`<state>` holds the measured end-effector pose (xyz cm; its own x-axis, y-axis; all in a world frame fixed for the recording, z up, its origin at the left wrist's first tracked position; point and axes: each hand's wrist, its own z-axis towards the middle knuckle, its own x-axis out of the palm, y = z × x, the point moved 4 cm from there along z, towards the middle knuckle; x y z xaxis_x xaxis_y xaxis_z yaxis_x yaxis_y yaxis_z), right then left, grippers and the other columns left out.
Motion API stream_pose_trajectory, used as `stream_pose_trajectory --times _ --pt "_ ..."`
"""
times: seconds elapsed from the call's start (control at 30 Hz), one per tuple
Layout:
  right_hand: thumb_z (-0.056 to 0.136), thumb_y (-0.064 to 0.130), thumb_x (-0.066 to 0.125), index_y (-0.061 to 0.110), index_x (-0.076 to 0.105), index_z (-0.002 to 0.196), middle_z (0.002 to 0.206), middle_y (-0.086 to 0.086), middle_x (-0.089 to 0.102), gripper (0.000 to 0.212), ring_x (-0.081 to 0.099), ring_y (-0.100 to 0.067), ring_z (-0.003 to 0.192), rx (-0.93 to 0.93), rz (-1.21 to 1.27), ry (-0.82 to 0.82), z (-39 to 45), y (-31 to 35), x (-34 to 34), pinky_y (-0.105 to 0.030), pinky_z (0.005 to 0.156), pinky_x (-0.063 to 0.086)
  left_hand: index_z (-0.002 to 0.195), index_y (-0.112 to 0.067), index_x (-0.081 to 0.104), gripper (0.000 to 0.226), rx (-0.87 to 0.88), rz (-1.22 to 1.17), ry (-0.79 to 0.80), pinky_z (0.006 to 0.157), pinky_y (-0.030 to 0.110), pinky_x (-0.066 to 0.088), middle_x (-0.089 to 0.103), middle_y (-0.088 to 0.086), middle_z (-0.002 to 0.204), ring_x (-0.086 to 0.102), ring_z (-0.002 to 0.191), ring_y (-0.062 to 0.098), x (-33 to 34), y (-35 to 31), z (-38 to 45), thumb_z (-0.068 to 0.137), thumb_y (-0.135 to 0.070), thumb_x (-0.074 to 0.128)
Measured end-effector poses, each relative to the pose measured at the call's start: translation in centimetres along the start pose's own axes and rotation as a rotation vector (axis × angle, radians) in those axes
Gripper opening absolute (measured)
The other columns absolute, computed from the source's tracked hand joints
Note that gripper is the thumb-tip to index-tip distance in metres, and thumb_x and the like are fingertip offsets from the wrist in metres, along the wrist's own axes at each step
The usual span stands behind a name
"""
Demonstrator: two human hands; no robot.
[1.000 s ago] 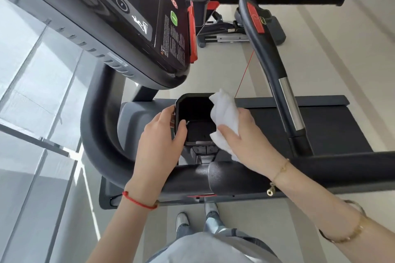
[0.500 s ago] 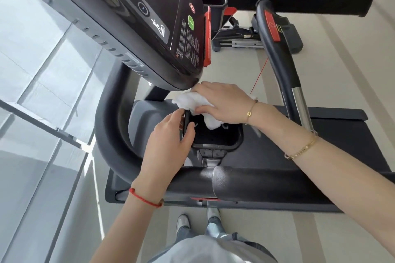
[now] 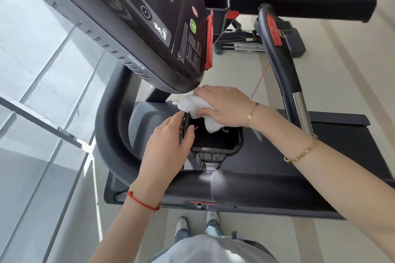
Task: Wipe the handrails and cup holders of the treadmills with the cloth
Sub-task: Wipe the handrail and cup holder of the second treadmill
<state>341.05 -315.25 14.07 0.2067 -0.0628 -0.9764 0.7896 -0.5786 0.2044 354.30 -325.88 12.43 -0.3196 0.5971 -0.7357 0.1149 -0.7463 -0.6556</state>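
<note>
Both hands work the black cup holder (image 3: 215, 143): left hand (image 3: 168, 145) grips its nine-o'clock rim, right hand (image 3: 224, 107) clutches the white cloth (image 3: 192, 103) at twelve.

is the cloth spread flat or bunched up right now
Bunched up. The white cloth is crumpled under the right hand, one end hanging into the black cup holder, whose rim the left hand grips.

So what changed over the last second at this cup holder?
The right hand carried the white cloth from the cup holder's right edge across to its far left corner, under the console. The left hand kept gripping the holder's left rim; the grip on the cloth is unchanged.
</note>
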Motion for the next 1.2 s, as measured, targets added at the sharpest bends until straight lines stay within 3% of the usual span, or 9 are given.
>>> stream_pose_trajectory --times 0.17,0.37,0.53,0.67,0.77,0.9,1.03,1.13,1.2 --pt "0.098 0.039 0.046 0.023 0.041 0.131 0.121 0.003 0.049 0.038 0.051 -0.019 0.096 0.113 0.197 0.008 -4.1 -3.0 0.0 -0.034 0.076 0.037 0.138 -0.020 0.054 0.042 0.006 -0.049 0.011 0.081 0.026 0.050 0.065 -0.007 0.105 0.062 0.089 0.009 -0.1 -0.1 0.0 0.097 -0.028 0.056" --pt "0.096 0.045 0.048 0.020 0.050 0.120 0.109 0.003 0.056 0.034 0.055 -0.023 0.095 0.101 0.089 -0.001 -1.2 -1.4 0.0 -0.038 0.078 0.041 0.139 -0.015 0.052 0.044 0.008 -0.041 0.008 0.084 0.031 0.052 0.065 -0.004 0.107 0.062 0.091 0.012 -0.1 0.0 0.1 0.097 -0.028 0.056" --pt "0.095 0.041 0.050 0.018 0.036 0.136 0.124 -0.001 0.049 0.049 0.053 -0.023 0.104 0.392 0.360 -0.110 -5.8 -2.3 1.0 -0.036 0.080 0.040 0.139 -0.017 0.053 0.043 0.021 -0.039 0.028 0.085 0.031 0.052 0.066 -0.004 0.107 0.062 0.089 0.011 -0.1 0.1 0.2 0.097 -0.029 0.055" --pt "0.096 0.037 0.051 0.008 0.035 0.130 0.121 -0.006 0.050 0.047 0.055 -0.018 0.103 0.545 0.618 -0.178 -10.4 0.3 3.2 -0.029 0.078 0.044 0.139 -0.017 0.052 0.042 0.021 -0.029 0.037 0.083 0.032 0.052 0.066 -0.004 0.103 0.062 0.087 0.012 0.0 -0.1 0.1 0.098 -0.028 0.054" --pt "0.097 0.037 0.051 0.003 0.035 0.130 0.124 -0.008 0.047 0.050 0.053 -0.020 0.104 0.608 0.576 -0.180 -10.4 0.9 3.3 -0.029 0.078 0.038 0.139 -0.016 0.051 0.043 0.021 -0.019 0.050 0.082 0.035 0.053 0.068 -0.002 0.102 0.063 0.089 0.016 0.1 0.0 0.1 0.098 -0.028 0.053" --pt "0.098 0.036 0.049 0.004 0.037 0.132 0.124 -0.013 0.050 0.048 0.050 -0.023 0.102 0.561 0.484 -0.167 -6.4 -1.6 1.7 -0.031 0.077 0.035 0.138 -0.016 0.051 0.042 0.012 -0.008 0.070 0.084 0.040 0.053 0.068 0.001 0.104 0.064 0.094 0.020 0.1 0.0 0.0 0.099 -0.030 0.052" --pt "0.099 0.038 0.048 0.011 0.038 0.136 0.123 -0.004 0.050 0.047 0.050 -0.018 0.103 0.446 0.514 -0.190 -6.6 -2.1 1.1 -0.027 0.078 0.033 0.141 -0.017 0.049 0.045 0.007 0.002 0.102 0.087 0.044 0.052 0.068 0.001 0.108 0.063 0.099 0.021 0.2 0.3 -0.1 0.099 -0.034 0.048" --pt "0.099 0.039 0.045 0.015 0.034 0.142 0.136 0.004 0.043 0.050 0.043 -0.006 0.116 0.348 0.572 -0.341 -9.7 -0.5 0.1 -0.013 0.090 0.032 0.146 -0.016 0.045 0.047 0.006 0.001 0.119 0.090 0.043 0.050 0.064 0.004 0.123 0.060 0.109 0.026 -0.1 0.4 -0.5 0.102 -0.033 0.042" --pt "0.096 0.043 0.042 0.017 0.032 0.144 0.136 0.012 0.039 0.055 0.037 0.004 0.117 0.240 0.537 -0.326 -11.6 0.8 -0.6 0.000 0.094 0.025 0.144 -0.017 0.047 0.044 0.029 0.011 0.110 0.091 0.039 0.048 0.063 0.003 0.127 0.059 0.113 0.027 -0.7 0.5 -0.9 0.103 -0.030 0.039"
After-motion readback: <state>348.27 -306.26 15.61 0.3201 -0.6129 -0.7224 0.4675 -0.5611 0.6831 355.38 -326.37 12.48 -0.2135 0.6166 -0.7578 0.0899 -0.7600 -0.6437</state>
